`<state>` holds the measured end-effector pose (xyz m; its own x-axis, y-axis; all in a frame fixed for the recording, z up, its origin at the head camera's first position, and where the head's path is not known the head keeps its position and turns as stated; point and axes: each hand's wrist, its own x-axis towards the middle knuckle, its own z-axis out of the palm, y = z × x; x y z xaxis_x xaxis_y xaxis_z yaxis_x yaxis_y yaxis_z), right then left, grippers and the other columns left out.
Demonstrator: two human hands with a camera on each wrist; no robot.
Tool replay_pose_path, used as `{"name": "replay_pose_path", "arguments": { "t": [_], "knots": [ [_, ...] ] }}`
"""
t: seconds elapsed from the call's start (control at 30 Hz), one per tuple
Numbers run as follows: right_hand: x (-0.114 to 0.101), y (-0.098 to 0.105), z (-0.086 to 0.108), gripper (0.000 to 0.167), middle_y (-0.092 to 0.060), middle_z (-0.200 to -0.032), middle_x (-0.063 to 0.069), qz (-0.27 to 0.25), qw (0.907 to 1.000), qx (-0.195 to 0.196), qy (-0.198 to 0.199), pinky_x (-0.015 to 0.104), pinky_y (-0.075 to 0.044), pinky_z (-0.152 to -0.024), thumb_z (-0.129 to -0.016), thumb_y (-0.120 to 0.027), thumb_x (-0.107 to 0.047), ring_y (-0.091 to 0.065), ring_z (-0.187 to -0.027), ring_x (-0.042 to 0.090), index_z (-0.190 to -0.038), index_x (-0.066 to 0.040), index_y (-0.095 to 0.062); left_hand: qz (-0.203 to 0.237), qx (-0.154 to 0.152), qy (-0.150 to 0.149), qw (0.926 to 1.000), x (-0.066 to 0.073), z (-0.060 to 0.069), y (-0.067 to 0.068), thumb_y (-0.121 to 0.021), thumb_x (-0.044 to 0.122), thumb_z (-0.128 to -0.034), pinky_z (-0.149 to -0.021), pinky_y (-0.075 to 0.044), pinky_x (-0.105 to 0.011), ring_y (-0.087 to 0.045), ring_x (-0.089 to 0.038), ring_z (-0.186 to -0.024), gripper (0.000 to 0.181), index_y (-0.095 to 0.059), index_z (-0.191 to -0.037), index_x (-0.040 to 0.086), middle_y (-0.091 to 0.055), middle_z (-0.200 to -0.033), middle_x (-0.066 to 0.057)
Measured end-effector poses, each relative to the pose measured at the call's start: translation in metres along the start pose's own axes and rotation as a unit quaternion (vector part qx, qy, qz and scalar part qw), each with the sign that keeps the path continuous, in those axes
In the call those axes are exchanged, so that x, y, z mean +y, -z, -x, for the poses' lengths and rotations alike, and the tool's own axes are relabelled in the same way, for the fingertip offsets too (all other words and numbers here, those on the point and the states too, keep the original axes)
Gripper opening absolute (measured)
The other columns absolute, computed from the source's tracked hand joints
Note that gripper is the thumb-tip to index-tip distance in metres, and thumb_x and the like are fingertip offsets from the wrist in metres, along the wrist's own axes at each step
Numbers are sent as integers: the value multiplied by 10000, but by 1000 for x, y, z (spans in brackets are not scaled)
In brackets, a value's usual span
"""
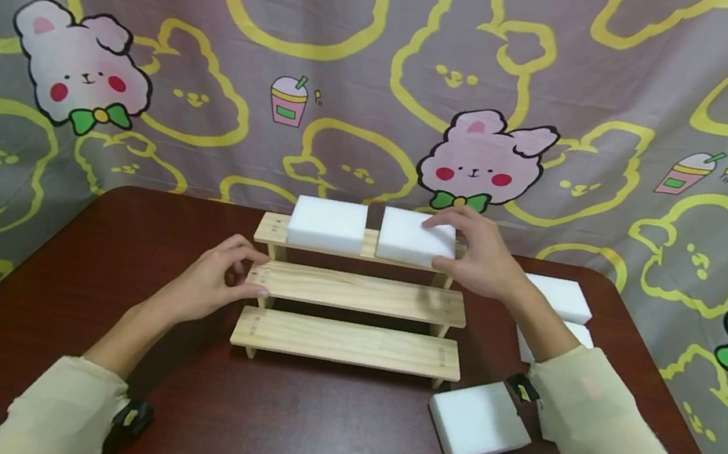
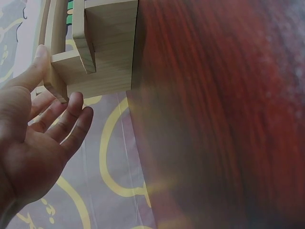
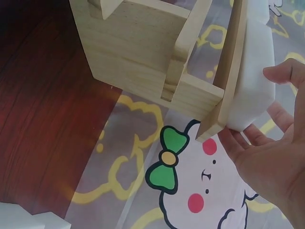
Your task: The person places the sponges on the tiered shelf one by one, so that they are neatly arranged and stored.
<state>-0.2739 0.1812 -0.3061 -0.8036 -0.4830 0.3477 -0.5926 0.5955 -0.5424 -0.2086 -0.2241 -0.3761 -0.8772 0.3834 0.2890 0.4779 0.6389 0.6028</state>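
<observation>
A three-tier wooden step shelf [image 1: 345, 343] stands on the table. On its top tier are two white foam blocks, a left block [image 1: 327, 223] and a right block [image 1: 409, 236], with a narrow gap between them. My right hand [image 1: 484, 258] holds the right block at its right end; in the right wrist view the thumb lies on the front of that block [image 3: 252, 71] and the fingers reach round its end. My left hand [image 1: 206, 277] grips the left end of the middle tier [image 1: 354, 291], thumb and fingers on opposite sides of the board [image 2: 57, 78].
A loose white foam block [image 1: 479, 422] lies on the dark red-brown table [image 1: 331, 436] at front right. More white blocks [image 1: 560, 298] lie behind my right forearm, partly hidden. A cartoon-print curtain [image 1: 379, 39] hangs behind the table.
</observation>
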Motion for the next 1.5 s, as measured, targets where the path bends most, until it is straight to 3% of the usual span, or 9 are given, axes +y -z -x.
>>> {"name": "replay_pose_path", "arguments": {
  "t": [0.27,0.47,0.73,1.0,1.37,1.5],
  "knots": [
    [0,-3,-1,414,-593,-1260,149,18,10000,0,1,471,-438,-896,-781,-764,-22,-524,-1142,323,-1192,-46,-718,22,6,-9,10000,0,0,0,-831,139,-895,-696,-476,-327,-513,-193,-819,418,-683,-1245,-34,-552,-1057,-71],
    [-1,-3,-2,419,-585,-1208,128,51,10000,-33,-11,492,-441,-875,-777,-767,-33,-518,-1079,303,-1193,-56,-721,22,5,-1,10000,0,0,0,-831,144,-895,-696,-476,-323,-518,-194,-821,420,-683,-1248,-31,-554,-1067,-72],
    [-1,-3,-4,434,-568,-1145,118,69,9999,-85,3,428,-433,-839,-766,-758,-28,-502,-1014,289,-1197,-60,-718,2,8,31,10000,1,0,0,-834,158,-896,-685,-463,-294,-522,-189,-824,429,-681,-1250,-32,-558,-1078,-75],
    [-1,-3,-5,430,-563,-1195,127,26,9997,-208,-110,438,-431,-848,-788,-750,-35,-492,-1033,292,-1214,-70,-707,32,30,37,10000,2,0,0,-835,154,-894,-684,-458,-272,-525,-192,-820,428,-682,-1247,-33,-558,-1080,-78],
    [-1,-3,-7,436,-568,-1415,152,35,9988,-397,-276,544,-459,-926,-813,-725,-64,-498,-1178,314,-1247,-83,-695,-3,46,13,10000,1,0,0,-834,151,-895,-695,-472,-313,-532,-193,-828,426,-682,-1247,-33,-560,-1083,-80],
    [0,-3,-8,432,-573,-1415,149,31,9987,-417,-279,493,-460,-907,-817,-720,-68,-503,-1182,306,-1248,-81,-697,-5,51,14,10000,1,0,-1,-835,143,-893,-697,-476,-317,-530,-192,-826,421,-683,-1243,-35,-559,-1080,-81]
  ]
}}
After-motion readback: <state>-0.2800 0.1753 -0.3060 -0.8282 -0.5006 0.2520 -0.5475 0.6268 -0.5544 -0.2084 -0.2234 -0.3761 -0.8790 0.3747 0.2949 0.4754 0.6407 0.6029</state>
